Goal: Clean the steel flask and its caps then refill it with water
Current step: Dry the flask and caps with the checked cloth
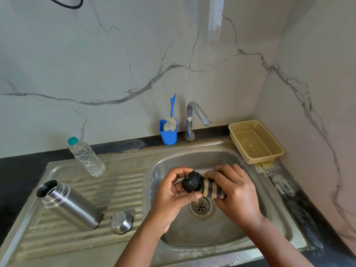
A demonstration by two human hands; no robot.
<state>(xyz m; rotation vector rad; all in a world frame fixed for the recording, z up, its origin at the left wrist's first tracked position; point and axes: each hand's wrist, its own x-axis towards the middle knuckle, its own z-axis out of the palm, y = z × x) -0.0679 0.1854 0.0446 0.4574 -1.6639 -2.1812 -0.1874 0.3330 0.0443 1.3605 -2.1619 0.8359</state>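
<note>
Left hand (173, 191) fingers gripping black cap (192, 181) (underside hidden), right hand (234, 189) clutching striped cloth (212, 188), partly covered.

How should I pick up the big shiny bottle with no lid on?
Wrap your grip around the middle of the steel flask, coming from the side. It stands upright on the ridged drainboard, its body is smooth and round, and its top is open, so avoid the threaded rim.
</note>
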